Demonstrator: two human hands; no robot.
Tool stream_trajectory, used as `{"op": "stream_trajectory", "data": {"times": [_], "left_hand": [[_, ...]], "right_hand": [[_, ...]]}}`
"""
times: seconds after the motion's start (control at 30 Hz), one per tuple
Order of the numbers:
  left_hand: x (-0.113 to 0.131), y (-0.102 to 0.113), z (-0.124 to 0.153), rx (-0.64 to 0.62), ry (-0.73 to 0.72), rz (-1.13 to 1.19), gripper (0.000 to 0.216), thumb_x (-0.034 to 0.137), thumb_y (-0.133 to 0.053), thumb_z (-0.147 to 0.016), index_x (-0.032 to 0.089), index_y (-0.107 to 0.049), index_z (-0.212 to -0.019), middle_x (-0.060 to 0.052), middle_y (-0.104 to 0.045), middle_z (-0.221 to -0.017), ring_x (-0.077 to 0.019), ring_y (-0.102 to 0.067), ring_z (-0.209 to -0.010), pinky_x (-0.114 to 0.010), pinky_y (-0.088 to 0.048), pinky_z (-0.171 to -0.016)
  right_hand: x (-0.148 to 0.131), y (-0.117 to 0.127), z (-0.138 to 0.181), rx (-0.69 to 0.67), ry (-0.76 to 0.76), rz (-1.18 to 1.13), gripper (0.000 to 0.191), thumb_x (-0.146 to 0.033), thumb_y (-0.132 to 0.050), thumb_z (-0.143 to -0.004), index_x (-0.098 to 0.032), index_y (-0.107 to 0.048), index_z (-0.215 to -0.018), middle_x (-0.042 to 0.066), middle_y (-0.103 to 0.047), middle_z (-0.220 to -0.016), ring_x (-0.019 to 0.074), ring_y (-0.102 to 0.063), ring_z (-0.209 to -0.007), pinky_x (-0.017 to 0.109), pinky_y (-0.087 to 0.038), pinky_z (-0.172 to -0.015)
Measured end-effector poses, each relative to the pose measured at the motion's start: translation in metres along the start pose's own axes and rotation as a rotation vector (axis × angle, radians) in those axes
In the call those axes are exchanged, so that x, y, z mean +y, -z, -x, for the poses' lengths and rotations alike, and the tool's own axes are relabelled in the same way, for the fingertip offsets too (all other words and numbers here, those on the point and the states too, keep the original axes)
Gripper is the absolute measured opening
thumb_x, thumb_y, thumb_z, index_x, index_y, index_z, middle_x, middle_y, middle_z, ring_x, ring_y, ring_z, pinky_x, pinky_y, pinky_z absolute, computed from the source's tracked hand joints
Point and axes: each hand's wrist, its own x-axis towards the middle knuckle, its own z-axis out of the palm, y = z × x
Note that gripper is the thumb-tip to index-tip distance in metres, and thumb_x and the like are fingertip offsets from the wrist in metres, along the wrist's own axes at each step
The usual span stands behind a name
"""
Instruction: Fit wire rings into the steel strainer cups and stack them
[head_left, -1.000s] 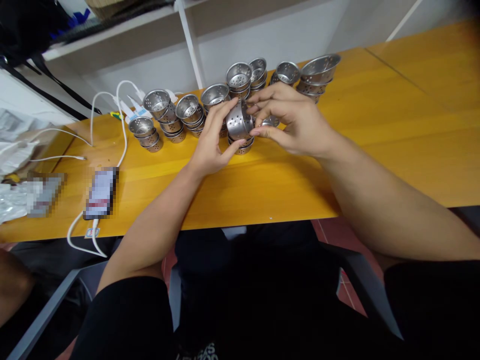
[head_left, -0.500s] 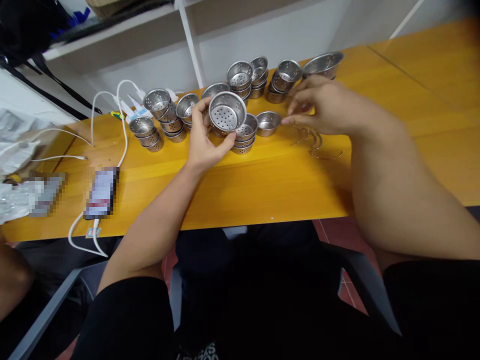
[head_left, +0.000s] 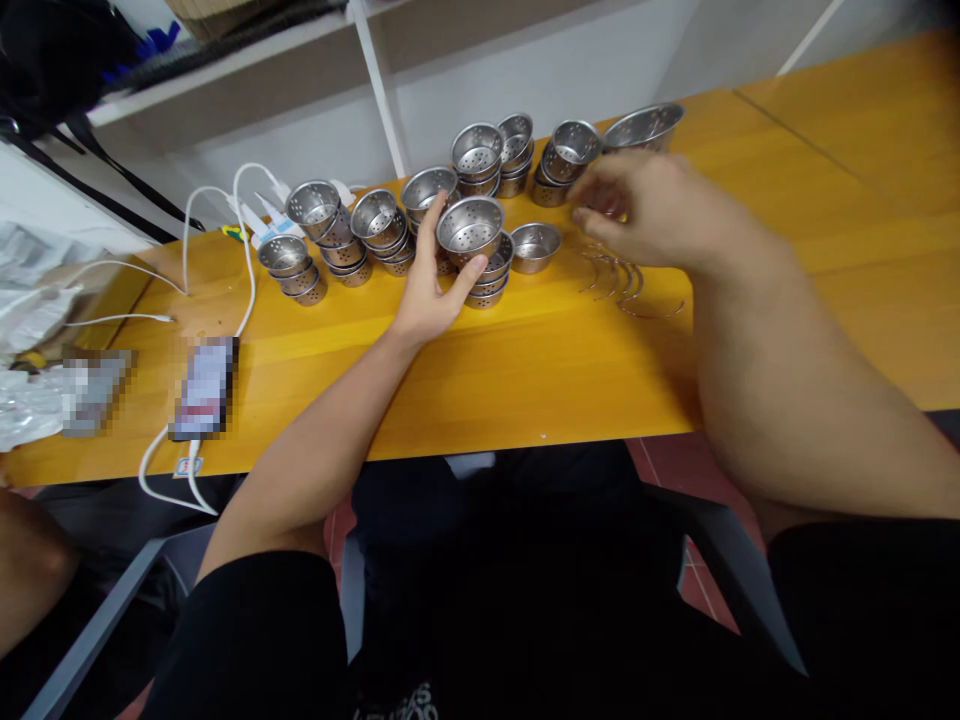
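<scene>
My left hand (head_left: 433, 290) grips a small perforated steel strainer cup (head_left: 471, 228) by its sides, thumb in front and fingers behind. The cup is raised with its mouth tilted toward me, partly covering a stack of similar cups (head_left: 489, 288) on the table. My right hand (head_left: 626, 205) hovers palm-down, fingers curled and somewhat blurred, with a gap between thumb and fingertips. I see nothing held in it. Below it lie several thin curved wire pieces (head_left: 626, 280). A single strainer cup (head_left: 535, 246) stands between the two hands.
More stacked strainer cups (head_left: 315, 210) line the back of the yellow table (head_left: 480, 385), with a wider strainer (head_left: 645, 128) at the right. A phone (head_left: 204, 388) on a white cable (head_left: 251, 270) lies at left, near plastic bags (head_left: 30, 400). Another person's arm (head_left: 30, 570) shows at the left edge.
My left hand has shifted right and slightly down with the strainer cup, tilting it more upright. My right hand has drawn up a little, away from the single cup.
</scene>
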Motion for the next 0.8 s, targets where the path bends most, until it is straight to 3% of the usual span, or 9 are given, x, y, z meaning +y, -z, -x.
{"op": "stream_trajectory", "data": {"times": [0.07, 0.13, 0.27, 0.4, 0.5, 0.57, 0.7, 0.8], "left_hand": [[-0.002, -0.002, 0.000, 0.014, 0.016, 0.013, 0.109, 0.088, -0.044, -0.129, 0.049, 0.020, -0.207, -0.016, -0.037, -0.215, -0.0410, -0.042, -0.205, -0.065, -0.042, -0.168], [-0.007, -0.006, 0.002, -0.009, -0.005, -0.010, 0.106, 0.087, -0.043, -0.130, 0.046, 0.016, -0.208, -0.017, -0.039, -0.214, -0.0404, -0.043, -0.204, -0.066, -0.043, -0.168], [-0.015, -0.013, 0.005, -0.033, -0.066, -0.070, 0.103, 0.087, -0.037, -0.131, 0.045, 0.017, -0.208, -0.018, -0.039, -0.213, -0.0364, -0.048, -0.202, -0.065, -0.049, -0.165], [-0.014, -0.015, 0.005, -0.036, -0.057, -0.092, 0.103, 0.080, -0.042, -0.132, 0.047, 0.021, -0.207, -0.020, -0.042, -0.211, -0.0373, -0.050, -0.201, -0.070, -0.047, -0.166], [-0.018, -0.016, 0.005, -0.018, -0.049, -0.066, 0.101, 0.082, -0.044, -0.132, 0.047, 0.013, -0.208, -0.020, -0.045, -0.209, -0.0381, -0.051, -0.200, -0.071, -0.049, -0.165], [-0.024, -0.017, 0.006, -0.044, -0.057, -0.053, 0.102, 0.084, -0.043, -0.131, 0.046, 0.012, -0.208, -0.019, -0.043, -0.210, -0.0377, -0.051, -0.201, -0.068, -0.051, -0.164], [-0.035, -0.019, 0.007, -0.070, -0.057, -0.026, 0.108, 0.091, -0.043, -0.128, 0.045, 0.014, -0.208, -0.017, -0.036, -0.215, -0.0394, -0.045, -0.204, -0.067, -0.049, -0.165], [-0.040, -0.019, 0.006, -0.074, -0.037, -0.005, 0.110, 0.094, -0.045, -0.127, 0.046, 0.012, -0.208, -0.014, -0.036, -0.217, -0.0410, -0.043, -0.205, -0.070, -0.047, -0.167]], "right_hand": [[-0.015, -0.008, 0.005, 0.086, 0.129, -0.192, 0.038, -0.043, -0.077, -0.124, -0.027, -0.082, -0.159, 0.021, -0.085, -0.164, 0.0351, -0.085, -0.132, 0.053, -0.067, -0.127], [-0.027, -0.018, 0.007, 0.088, 0.253, -0.359, 0.048, -0.065, -0.082, -0.124, -0.035, -0.081, -0.162, 0.015, -0.081, -0.172, 0.0346, -0.083, -0.142, 0.054, -0.066, -0.135], [-0.035, -0.037, 0.004, 0.071, 0.318, -0.467, 0.056, -0.096, -0.085, -0.111, -0.052, -0.091, -0.146, 0.003, -0.083, -0.172, 0.0434, -0.074, -0.156, 0.069, -0.063, -0.140], [-0.032, -0.045, -0.002, 0.072, 0.308, -0.475, 0.048, -0.098, -0.084, -0.107, -0.062, -0.097, -0.136, -0.002, -0.087, -0.168, 0.0508, -0.070, -0.159, 0.082, -0.059, -0.136], [-0.029, -0.048, -0.005, 0.076, 0.298, -0.509, 0.048, -0.096, -0.092, -0.100, -0.070, -0.096, -0.140, -0.002, -0.093, -0.151, 0.0525, -0.068, -0.159, 0.084, -0.058, -0.137], [-0.028, -0.050, -0.007, 0.081, 0.287, -0.530, 0.050, -0.096, -0.096, -0.096, -0.068, -0.098, -0.137, 0.001, -0.094, -0.141, 0.0531, -0.068, -0.157, 0.085, -0.059, -0.136], [-0.025, -0.053, -0.011, 0.101, 0.291, -0.539, 0.041, -0.097, -0.095, -0.099, -0.064, -0.099, -0.122, -0.001, -0.094, -0.144, 0.0484, -0.073, -0.150, 0.081, -0.066, -0.127], [-0.020, -0.056, -0.013, 0.117, 0.308, -0.539, 0.048, -0.097, -0.099, -0.097, -0.063, -0.098, -0.131, 0.001, -0.094, -0.139, 0.0480, -0.075, -0.149, 0.081, -0.069, -0.123]]}}
